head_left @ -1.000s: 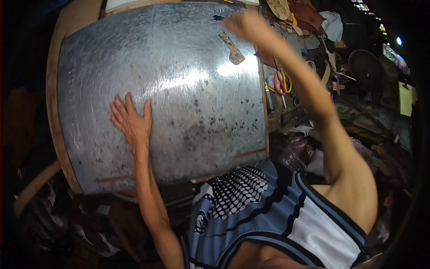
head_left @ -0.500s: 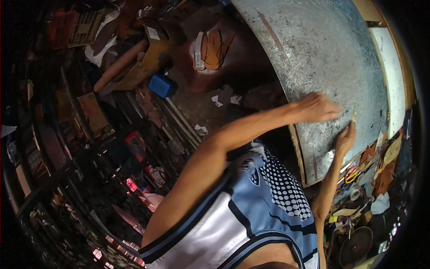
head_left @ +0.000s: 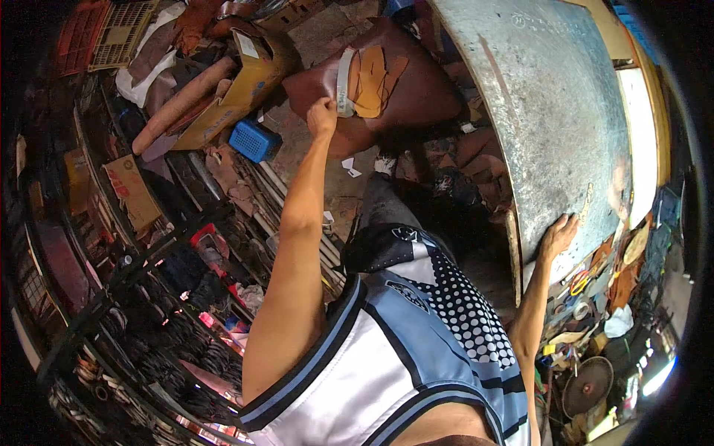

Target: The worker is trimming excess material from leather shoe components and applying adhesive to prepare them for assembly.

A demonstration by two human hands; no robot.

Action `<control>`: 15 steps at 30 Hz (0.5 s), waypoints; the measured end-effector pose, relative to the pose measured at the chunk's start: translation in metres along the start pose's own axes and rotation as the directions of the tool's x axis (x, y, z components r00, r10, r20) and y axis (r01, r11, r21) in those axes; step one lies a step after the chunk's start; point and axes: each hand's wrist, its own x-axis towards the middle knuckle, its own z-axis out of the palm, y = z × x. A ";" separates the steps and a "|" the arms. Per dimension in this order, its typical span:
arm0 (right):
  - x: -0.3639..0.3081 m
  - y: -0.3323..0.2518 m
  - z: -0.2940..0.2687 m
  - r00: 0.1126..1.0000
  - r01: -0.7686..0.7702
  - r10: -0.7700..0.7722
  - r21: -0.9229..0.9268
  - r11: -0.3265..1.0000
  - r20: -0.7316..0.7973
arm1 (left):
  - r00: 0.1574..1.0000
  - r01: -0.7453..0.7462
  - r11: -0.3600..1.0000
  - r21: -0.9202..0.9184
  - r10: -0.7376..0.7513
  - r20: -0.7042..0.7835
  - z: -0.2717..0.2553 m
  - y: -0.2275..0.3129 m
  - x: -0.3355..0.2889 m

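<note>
My left hand [head_left: 322,117] reaches out over the brown leather sheet [head_left: 424,74], its fingers curled together. Right beside it lies a pale strip [head_left: 343,80] with dark marks; whether the fingers touch it I cannot tell. Orange-tan cut leather pieces [head_left: 369,83] rest against that strip. My right hand [head_left: 559,236] is low on the grey metal-topped table [head_left: 550,111], near its closer edge. From its closed fingers a slim, pale, patterned stick [head_left: 586,202] seems to stick out; its exact kind is unclear.
A blue plastic basket [head_left: 254,141] stands on the floor beside a cardboard box [head_left: 223,111] holding rolled material. Long pale poles [head_left: 279,189] lie on the left. Scissors with orange handles [head_left: 579,282], tape and scraps crowd the right side. Dark racks fill the left.
My left hand has swung from above the metal table leftward and away to the leather sheet. My right hand has moved slightly nearer and left, staying at the table. The view has shifted.
</note>
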 end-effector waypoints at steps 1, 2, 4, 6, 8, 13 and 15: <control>0.001 -0.005 0.002 1.000 0.003 -0.003 -0.045 0.999 0.013 | 0.998 0.029 0.998 0.062 -0.032 0.054 0.002 0.000 0.010; 0.001 -0.008 0.001 1.000 0.003 -0.002 -0.062 0.998 0.022 | 0.992 0.052 0.991 0.125 -0.065 0.107 0.005 0.000 0.019; 0.003 -0.010 0.001 1.000 0.013 -0.012 -0.053 0.999 0.025 | 0.973 0.093 0.972 0.217 -0.135 0.188 0.013 0.006 0.035; 0.002 -0.008 0.001 0.999 0.020 -0.019 -0.040 0.999 0.031 | 0.941 0.122 0.942 0.313 -0.210 0.264 0.020 0.012 0.041; 0.001 -0.003 0.000 0.999 0.014 -0.012 -0.049 0.999 0.030 | 0.920 0.128 0.931 0.343 -0.241 0.308 0.026 0.019 0.043; 0.002 -0.003 -0.002 0.999 0.010 -0.010 -0.010 1.000 0.048 | 0.951 0.030 0.927 0.373 -0.141 0.274 0.040 -0.014 0.059; 0.002 -0.009 -0.005 0.998 0.012 -0.012 0.000 1.000 0.066 | 0.921 0.015 0.970 0.242 -0.108 0.375 0.034 -0.031 0.069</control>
